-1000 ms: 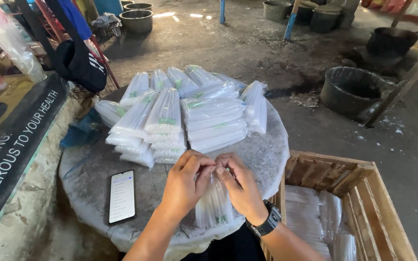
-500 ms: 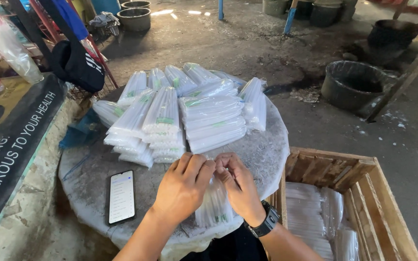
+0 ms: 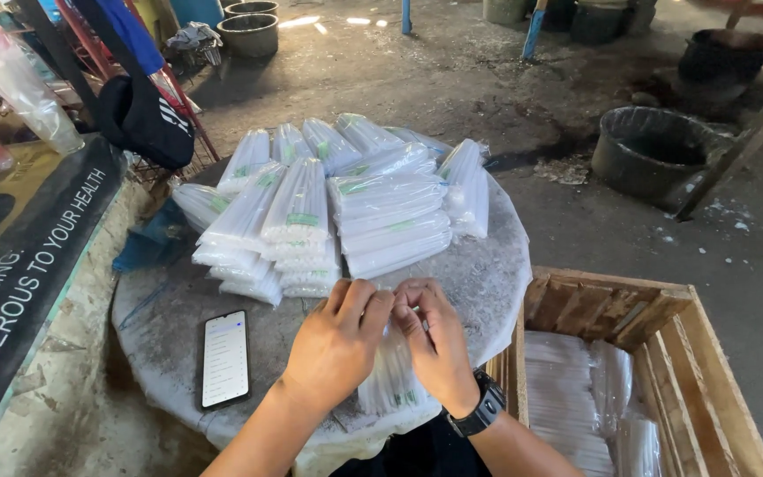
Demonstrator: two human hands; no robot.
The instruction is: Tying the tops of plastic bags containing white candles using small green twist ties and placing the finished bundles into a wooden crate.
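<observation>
My left hand [image 3: 339, 343] and my right hand [image 3: 434, 344] meet over a clear plastic packet of white sticks [image 3: 390, 387] that lies at the near edge of a round grey table [image 3: 487, 274]. Both hands pinch the packet's far end, fingers closed on the plastic. My right wrist carries a black watch [image 3: 480, 408]. Behind my hands, several stacks of the same sealed packets [image 3: 346, 208] with green labels cover the far half of the table.
A black phone [image 3: 224, 358] with a lit screen lies on the table at the left. A wooden crate [image 3: 664, 371] holding more packets stands at the right. Dark tubs [image 3: 651, 155] sit on the concrete floor. A black banner [image 3: 19, 283] runs along the left.
My hands have shifted slightly nearer together at the packet's far end, and the view has tilted a little. The stacks and the phone are unmoved.
</observation>
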